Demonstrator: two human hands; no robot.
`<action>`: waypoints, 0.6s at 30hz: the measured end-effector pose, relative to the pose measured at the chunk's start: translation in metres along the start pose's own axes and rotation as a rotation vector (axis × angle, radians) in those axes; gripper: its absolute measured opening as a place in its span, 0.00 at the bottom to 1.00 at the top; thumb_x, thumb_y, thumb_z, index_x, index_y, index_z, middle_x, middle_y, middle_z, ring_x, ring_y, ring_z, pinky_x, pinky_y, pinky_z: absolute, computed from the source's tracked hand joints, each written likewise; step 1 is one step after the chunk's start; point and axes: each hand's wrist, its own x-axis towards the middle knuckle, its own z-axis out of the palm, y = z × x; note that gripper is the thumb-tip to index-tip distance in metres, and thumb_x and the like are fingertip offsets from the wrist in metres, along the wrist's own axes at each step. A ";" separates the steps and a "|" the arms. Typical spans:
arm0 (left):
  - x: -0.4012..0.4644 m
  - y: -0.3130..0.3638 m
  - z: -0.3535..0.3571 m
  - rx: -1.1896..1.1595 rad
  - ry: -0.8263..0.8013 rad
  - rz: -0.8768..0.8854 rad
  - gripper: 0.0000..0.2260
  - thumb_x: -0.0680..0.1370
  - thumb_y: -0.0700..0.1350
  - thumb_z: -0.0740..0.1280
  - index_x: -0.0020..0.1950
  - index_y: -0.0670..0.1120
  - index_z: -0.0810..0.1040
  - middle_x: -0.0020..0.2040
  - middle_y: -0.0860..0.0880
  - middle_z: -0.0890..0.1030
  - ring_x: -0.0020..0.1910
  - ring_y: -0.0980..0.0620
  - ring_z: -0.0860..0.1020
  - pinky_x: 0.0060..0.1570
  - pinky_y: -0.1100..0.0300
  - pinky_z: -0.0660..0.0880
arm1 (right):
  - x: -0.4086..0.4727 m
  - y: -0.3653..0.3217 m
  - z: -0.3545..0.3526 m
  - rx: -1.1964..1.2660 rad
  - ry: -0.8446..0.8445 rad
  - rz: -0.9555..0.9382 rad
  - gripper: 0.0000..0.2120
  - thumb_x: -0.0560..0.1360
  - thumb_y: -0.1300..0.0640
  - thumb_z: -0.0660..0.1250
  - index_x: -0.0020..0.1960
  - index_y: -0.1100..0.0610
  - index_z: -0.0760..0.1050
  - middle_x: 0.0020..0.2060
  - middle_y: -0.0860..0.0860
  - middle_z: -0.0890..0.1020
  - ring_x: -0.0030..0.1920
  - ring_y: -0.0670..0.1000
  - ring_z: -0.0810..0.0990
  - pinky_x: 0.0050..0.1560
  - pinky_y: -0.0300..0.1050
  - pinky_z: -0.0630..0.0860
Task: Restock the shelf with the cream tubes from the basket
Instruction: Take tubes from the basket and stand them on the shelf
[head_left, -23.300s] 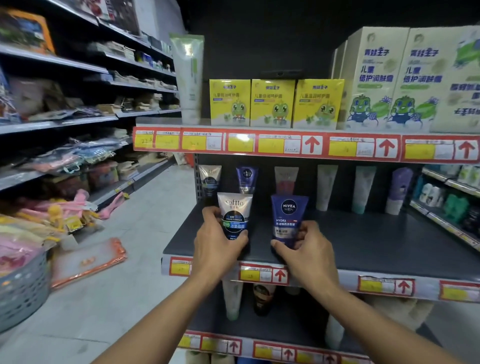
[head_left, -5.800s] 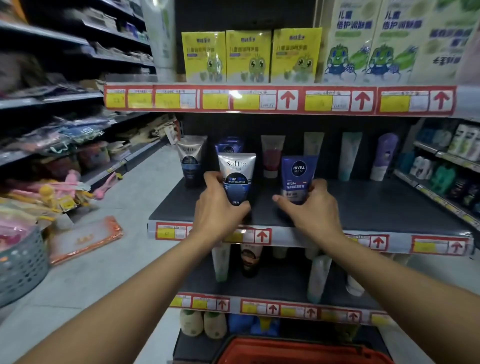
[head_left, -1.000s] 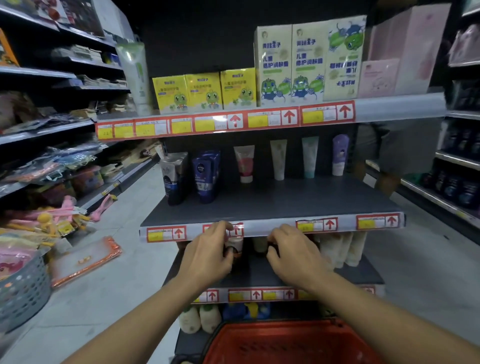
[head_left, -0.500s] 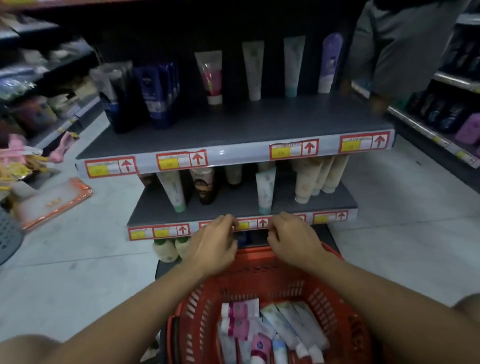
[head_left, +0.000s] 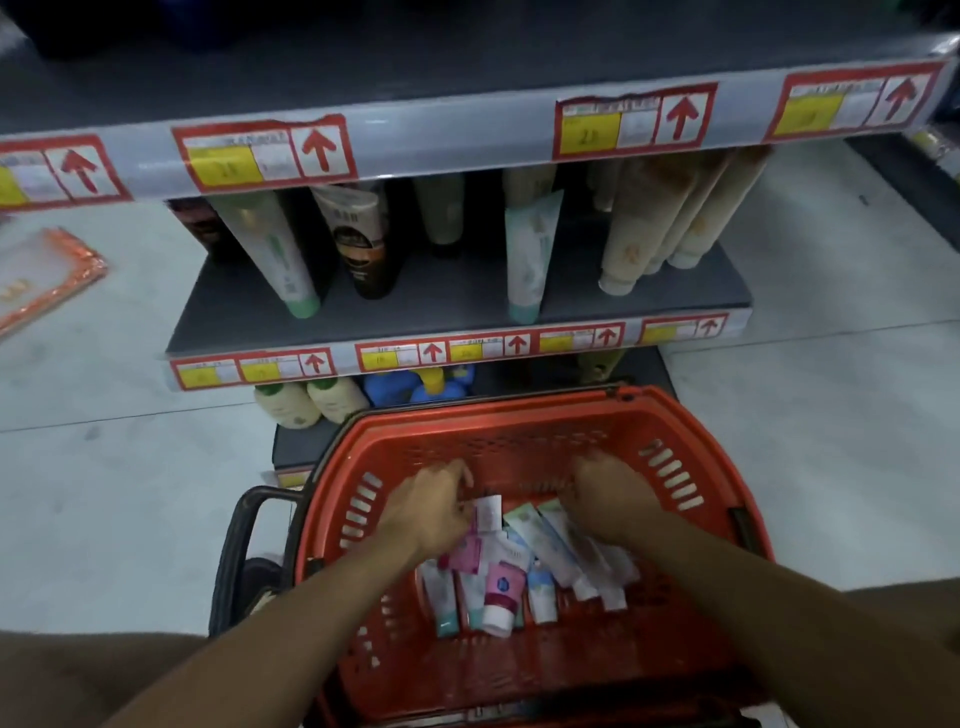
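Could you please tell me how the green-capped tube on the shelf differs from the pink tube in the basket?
The green-capped tube stands cap-down on the shelf, leaning; the pink tube lies in the red basket among other tubes. The green-capped tube is pale and looks longer; the pink tube has a white cap. Both point their caps toward the camera.

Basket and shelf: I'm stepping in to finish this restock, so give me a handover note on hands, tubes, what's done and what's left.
Left hand: down in the red basket, on the pink and white tubes; blurred, so grip unclear.
Right hand: on the pale tubes beside them; grip also unclear.
Tubes: about ten lie loose in a heap on the basket floor.
Shelf: the tier above the basket holds standing tubes with bare gaps between them.
Done: nothing from this heap is lifted yet.
Left: pick tubes out and stand them on the shelf until the basket is empty.
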 end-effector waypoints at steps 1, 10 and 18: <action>0.001 -0.002 0.009 -0.008 -0.029 -0.022 0.10 0.75 0.49 0.67 0.56 0.55 0.75 0.55 0.50 0.84 0.55 0.43 0.83 0.50 0.53 0.79 | 0.002 0.007 0.009 -0.017 -0.053 0.044 0.18 0.75 0.50 0.62 0.62 0.54 0.79 0.57 0.55 0.82 0.58 0.58 0.82 0.56 0.50 0.79; 0.018 -0.008 0.098 -0.083 -0.265 -0.145 0.11 0.80 0.53 0.66 0.56 0.47 0.79 0.55 0.43 0.85 0.55 0.41 0.84 0.48 0.53 0.79 | 0.013 0.062 0.096 0.023 -0.285 0.308 0.25 0.80 0.51 0.64 0.74 0.57 0.67 0.72 0.59 0.71 0.71 0.60 0.72 0.66 0.48 0.71; 0.013 0.007 0.156 -0.164 -0.343 -0.266 0.25 0.78 0.58 0.70 0.69 0.47 0.69 0.63 0.44 0.78 0.61 0.44 0.80 0.55 0.56 0.77 | 0.018 0.054 0.099 -0.080 -0.380 0.457 0.27 0.81 0.50 0.63 0.77 0.58 0.63 0.71 0.62 0.69 0.71 0.66 0.70 0.68 0.63 0.70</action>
